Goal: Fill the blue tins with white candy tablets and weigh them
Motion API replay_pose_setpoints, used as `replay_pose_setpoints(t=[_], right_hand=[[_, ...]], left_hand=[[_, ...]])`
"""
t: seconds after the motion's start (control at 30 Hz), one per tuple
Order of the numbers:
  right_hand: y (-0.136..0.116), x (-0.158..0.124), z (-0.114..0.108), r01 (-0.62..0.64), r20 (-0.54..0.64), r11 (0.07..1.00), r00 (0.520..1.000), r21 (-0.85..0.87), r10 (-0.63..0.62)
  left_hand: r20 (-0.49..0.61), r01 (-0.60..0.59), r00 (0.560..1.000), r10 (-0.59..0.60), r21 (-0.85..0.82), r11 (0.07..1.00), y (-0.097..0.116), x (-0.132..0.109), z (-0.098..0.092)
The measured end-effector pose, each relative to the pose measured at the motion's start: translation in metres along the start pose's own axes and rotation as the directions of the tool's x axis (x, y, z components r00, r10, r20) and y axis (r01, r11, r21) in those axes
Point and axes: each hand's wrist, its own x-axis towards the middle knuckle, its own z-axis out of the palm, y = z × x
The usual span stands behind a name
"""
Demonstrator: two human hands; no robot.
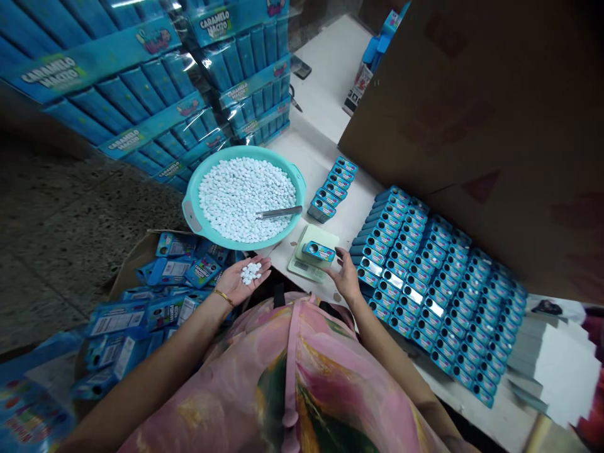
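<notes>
My left hand lies palm up and cupped, holding a small heap of white candy tablets, just below the teal basin. My right hand rests on the table beside a small pale green scale, fingers spread, nothing in it. A small blue candy box lies on the scale. The teal basin is full of white tablets, with a metal scoop lying in them.
Several rows of open blue boxes cover the table to the right, with a shorter row behind the scale. A carton of loose blue boxes sits left. Wrapped blue packs are stacked behind. A large brown cardboard sheet stands right.
</notes>
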Motion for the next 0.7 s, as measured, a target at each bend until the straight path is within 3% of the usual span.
replay_pose_setpoints(t=[0.3,0.4,0.5,0.6,0.7], right_hand=[[0.008,0.012,0.017,-0.025,0.013,0.998,1.000,0.057,0.024],[-0.002,0.017,0.014,0.050,0.029,0.997,0.998,0.059,-0.051],[-0.034,0.018,0.005,0.218,0.063,0.969,0.975,-0.115,-0.212],[-0.080,0.014,-0.004,0.465,0.230,0.794,0.885,-0.392,-0.405],[-0.118,0.012,-0.006,0.685,0.435,0.524,0.728,-0.507,-0.530]], left_hand=[[0.013,0.023,1.000,-0.023,0.000,1.000,-0.004,0.001,0.002],[0.010,0.043,0.999,-0.044,0.015,0.999,-0.008,0.008,0.007],[0.045,0.087,0.995,-0.088,0.024,0.996,-0.017,0.023,0.019],[0.120,0.116,0.986,-0.116,0.004,0.993,-0.027,0.040,0.041],[0.175,0.148,0.973,-0.150,0.020,0.989,-0.036,0.051,0.068]])
